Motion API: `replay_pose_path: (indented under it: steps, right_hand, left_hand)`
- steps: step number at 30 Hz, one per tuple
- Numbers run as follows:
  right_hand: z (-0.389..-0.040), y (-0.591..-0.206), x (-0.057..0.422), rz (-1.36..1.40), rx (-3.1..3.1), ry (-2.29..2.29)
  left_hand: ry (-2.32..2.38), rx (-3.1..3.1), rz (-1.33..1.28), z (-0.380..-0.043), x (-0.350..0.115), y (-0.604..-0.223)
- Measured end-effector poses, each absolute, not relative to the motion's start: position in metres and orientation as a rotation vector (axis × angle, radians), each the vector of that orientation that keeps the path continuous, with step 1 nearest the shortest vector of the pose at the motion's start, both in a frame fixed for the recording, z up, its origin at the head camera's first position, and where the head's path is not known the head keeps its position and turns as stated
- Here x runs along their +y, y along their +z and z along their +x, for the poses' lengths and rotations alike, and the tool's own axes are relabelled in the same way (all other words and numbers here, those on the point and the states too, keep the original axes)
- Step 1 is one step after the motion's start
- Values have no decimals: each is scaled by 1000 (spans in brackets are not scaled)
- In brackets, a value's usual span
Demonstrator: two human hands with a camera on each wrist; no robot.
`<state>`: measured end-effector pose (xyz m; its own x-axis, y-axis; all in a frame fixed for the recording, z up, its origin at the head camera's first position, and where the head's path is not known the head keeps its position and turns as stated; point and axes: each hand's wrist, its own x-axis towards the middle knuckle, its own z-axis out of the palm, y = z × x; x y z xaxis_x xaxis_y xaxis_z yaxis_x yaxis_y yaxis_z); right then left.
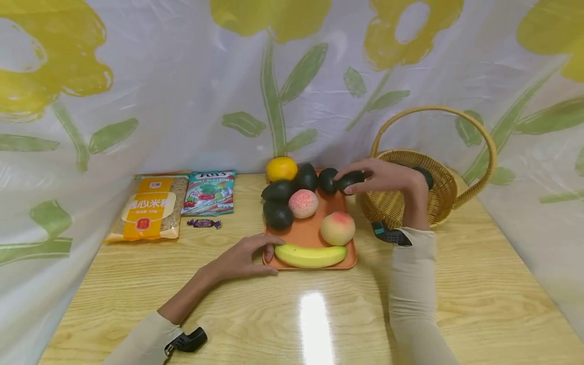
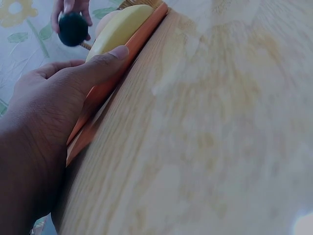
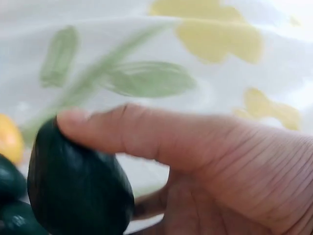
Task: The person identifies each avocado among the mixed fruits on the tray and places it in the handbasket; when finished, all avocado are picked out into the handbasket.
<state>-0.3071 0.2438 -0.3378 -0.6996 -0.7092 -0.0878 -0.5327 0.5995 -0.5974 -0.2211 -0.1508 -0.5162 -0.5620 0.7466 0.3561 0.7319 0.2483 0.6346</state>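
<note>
My right hand (image 1: 392,177) grips a dark green avocado (image 1: 350,181) with thumb and fingers, above the tray's back right part, beside the basket. In the right wrist view the thumb lies across the top of that avocado (image 3: 78,186). My left hand (image 1: 248,256) holds the front left corner of the orange tray (image 1: 315,230), its thumb along the rim and fingertips close to the banana (image 1: 312,256). On the tray are several other avocados (image 1: 278,215), a peach (image 1: 337,229), a pink speckled fruit (image 1: 303,204) and an orange-yellow fruit (image 1: 281,169).
A wicker basket (image 1: 388,208) with a tall handle stands right of the tray, dark green fruit (image 1: 424,176) inside it. To the left lie a yellow snack bag (image 1: 150,208), a mint candy bag (image 1: 210,192) and a purple wrapped candy (image 1: 204,223). A flowered curtain (image 1: 182,101) hangs behind.
</note>
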Motion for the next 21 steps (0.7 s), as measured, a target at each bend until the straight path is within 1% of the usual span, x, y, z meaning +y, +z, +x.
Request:
replay_pose_path:
  steps: [6,11,15,21]
  right_hand:
    - [-288,-330,285,-936,2674,-997]
    - [-282,-331,316,-734,2821,-1045]
    - [-291,-344,332,-624,2874,-952]
    - [-311,-366,337,-619,2809,-772]
  left_hand:
    - [1250,2471,1483,-220,-151,-518]
    - [1254,2481,1488,-222,-151,-518]
    - [1261,2469,1490,-222,-151,-517]
    - [1251,2465,1474,-222,-151,-518]
